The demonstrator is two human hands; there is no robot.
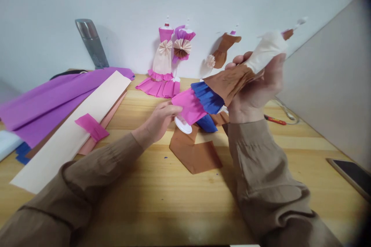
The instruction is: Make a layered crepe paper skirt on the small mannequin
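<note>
A small dress form [268, 50] is held tilted above the table, its neck end up to the right and its round white base [183, 125] down to the left. It wears a white bodice and a tiered crepe paper skirt [232, 81] in brown, blue and pink. My right hand [257, 92] is wrapped round its waist from below. With thumb and fingers, my left hand [160, 119] pinches the hem of the pink tier [189, 106] beside the base. Below lie cut pieces of brown paper [199, 156] and a blue scrap [207, 123].
Sheets of purple paper [63, 96], a long cream strip [72, 131] and a pink scrap [92, 126] lie at the left. Dressed forms [165, 58] stand along the wall near a grey bottle [92, 44]. A red-handled tool [275, 119] and a phone [352, 175] are at the right.
</note>
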